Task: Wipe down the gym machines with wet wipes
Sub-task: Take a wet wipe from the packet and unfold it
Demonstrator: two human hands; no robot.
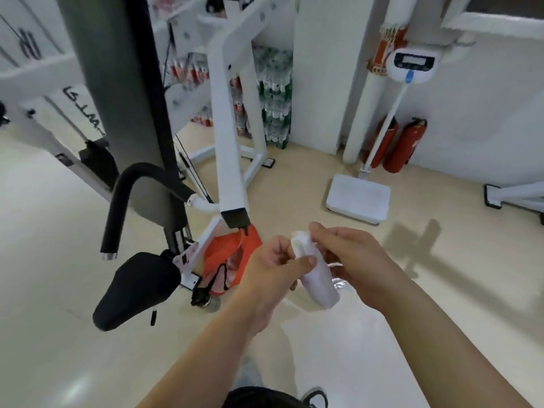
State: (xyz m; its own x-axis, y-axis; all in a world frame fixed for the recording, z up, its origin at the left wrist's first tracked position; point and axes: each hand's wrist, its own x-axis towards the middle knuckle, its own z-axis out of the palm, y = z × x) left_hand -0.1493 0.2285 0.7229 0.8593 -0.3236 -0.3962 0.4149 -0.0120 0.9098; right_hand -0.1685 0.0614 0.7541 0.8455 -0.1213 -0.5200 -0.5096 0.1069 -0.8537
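Observation:
A folded white wet wipe point(318, 282) hangs between both hands in the middle of the head view. My left hand point(272, 266) pinches its upper part between thumb and fingers. My right hand point(350, 260) grips the wipe's top edge with its fingertips, and a bit of clear wrapper shows under its palm. To the left stands the white gym machine point(228, 134) with a black padded seat point(135, 288) and a curved black handle point(123, 198).
An orange bag point(226, 260) lies on the floor at the machine's foot. A white standing scale point(357, 201) and two red fire extinguishers point(404, 145) are against the right wall. Stacked drink bottles point(275, 95) fill the back corner. Another machine's foot point(512, 195) sits far right.

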